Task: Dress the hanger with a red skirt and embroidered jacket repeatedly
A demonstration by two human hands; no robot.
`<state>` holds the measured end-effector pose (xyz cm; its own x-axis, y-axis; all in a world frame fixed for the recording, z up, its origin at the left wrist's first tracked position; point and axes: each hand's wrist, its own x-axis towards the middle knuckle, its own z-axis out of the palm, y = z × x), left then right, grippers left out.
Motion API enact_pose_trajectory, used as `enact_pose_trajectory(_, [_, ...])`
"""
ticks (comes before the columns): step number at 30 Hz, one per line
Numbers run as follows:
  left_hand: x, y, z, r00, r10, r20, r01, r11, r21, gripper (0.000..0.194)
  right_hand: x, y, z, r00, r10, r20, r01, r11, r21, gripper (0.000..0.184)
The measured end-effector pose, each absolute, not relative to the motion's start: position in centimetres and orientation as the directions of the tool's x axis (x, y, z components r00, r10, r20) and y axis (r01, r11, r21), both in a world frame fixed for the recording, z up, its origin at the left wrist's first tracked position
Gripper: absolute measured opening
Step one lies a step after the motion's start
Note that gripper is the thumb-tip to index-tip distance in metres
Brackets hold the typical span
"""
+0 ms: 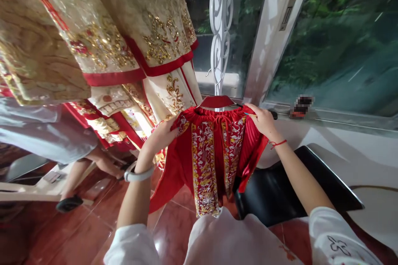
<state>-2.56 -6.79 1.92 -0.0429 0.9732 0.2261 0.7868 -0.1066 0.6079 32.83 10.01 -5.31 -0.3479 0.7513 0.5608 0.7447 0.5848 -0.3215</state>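
Observation:
A red embroidered skirt [203, 161] hangs in front of me, spread between both hands. Gold and silver patterned panels run down its front, and its gathered waistband is tied with a thin red cord. My left hand [163, 134] grips the waistband at its left end; the fingertips are partly hidden by fabric. At the opposite end, my right hand [261, 120] pinches the waistband, with the thumb in front. A hanger [216, 101] with a red middle part and a metal hook stands up behind the waistband, close to a white scrollwork post [221, 29].
Cream and gold beaded garments [124, 41] with red trim hang at upper left. Below them, a person in a light top [46, 128] bends near a pale bench [40, 190]. A black chair [273, 190] stands at right beneath the window [342, 41]. The floor [74, 223] is red tile.

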Motion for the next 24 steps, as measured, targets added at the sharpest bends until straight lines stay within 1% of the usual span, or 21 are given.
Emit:
enact_pose_trajectory(2, [-1.9, -5.1, 1.8, -0.102, 0.950, 0.296, 0.710, -0.139, 0.690, 0.060, 32.3, 9.9, -5.9, -0.348, 0.755, 0.555, 0.721, 0.594, -0.356, 0.045])
enact_pose_trajectory(3, [-1.0, -4.1, 1.7, -0.153, 0.924, 0.349, 0.688, -0.154, 0.710, 0.058, 32.1, 9.9, -6.3, -0.360, 0.754, 0.550, 0.698, 0.609, -0.377, 0.045])
enact_pose_trajectory(6, [3.0, -1.4, 1.2, -0.290, 0.815, 0.502, 0.705, -0.173, 0.688, 0.055, 31.7, 9.9, -7.0, -0.399, 0.746, 0.534, 0.623, 0.647, -0.439, 0.047])
enact_pose_trajectory(8, [5.6, -0.2, 0.7, -0.308, 0.786, 0.536, 0.754, -0.141, 0.642, 0.058, 31.7, 10.0, -7.3, -0.404, 0.749, 0.526, 0.595, 0.651, -0.471, 0.048])
enact_pose_trajectory(11, [6.7, 0.4, 0.5, -0.215, 0.842, 0.495, 0.839, -0.100, 0.534, 0.062, 32.2, 10.5, -7.2, -0.407, 0.749, 0.523, 0.566, 0.656, -0.499, 0.047])
enact_pose_trajectory(13, [5.1, 0.3, 0.7, -0.141, 0.855, 0.498, 0.890, -0.110, 0.442, 0.058, 32.4, 11.0, -7.2, -0.422, 0.747, 0.514, 0.547, 0.661, -0.514, 0.046])
enact_pose_trajectory(15, [2.4, 0.4, 1.2, -0.117, 0.849, 0.516, 0.919, -0.104, 0.379, 0.055, 32.4, 11.5, -7.3, -0.443, 0.751, 0.490, 0.521, 0.661, -0.541, 0.047])
enact_pose_trajectory(16, [1.0, 0.6, 1.3, -0.114, 0.858, 0.501, 0.924, -0.093, 0.370, 0.055, 32.4, 11.7, -7.3, -0.455, 0.753, 0.475, 0.500, 0.657, -0.564, 0.048])
enact_pose_trajectory(19, [-2.4, 1.4, 1.4, -0.093, 0.919, 0.384, 0.922, -0.066, 0.381, 0.061, 32.4, 11.8, -7.1, -0.497, 0.757, 0.423, 0.404, 0.634, -0.660, 0.058])
enact_pose_trajectory(21, [-3.9, 2.0, 1.2, -0.077, 0.938, 0.339, 0.927, -0.058, 0.372, 0.064, 32.7, 11.5, -6.6, -0.575, 0.734, 0.362, 0.315, 0.607, -0.730, 0.065])
enact_pose_trajectory(23, [-5.0, 2.6, 1.2, -0.057, 0.946, 0.320, 0.923, -0.072, 0.378, 0.063, 32.9, 11.1, -6.0, -0.667, 0.693, 0.272, 0.256, 0.557, -0.790, 0.063])
enact_pose_trajectory(24, [-5.5, 2.8, 1.3, -0.025, 0.954, 0.299, 0.912, -0.101, 0.398, 0.061, 32.9, 10.8, -5.7, -0.688, 0.684, 0.242, 0.270, 0.552, -0.789, 0.060])
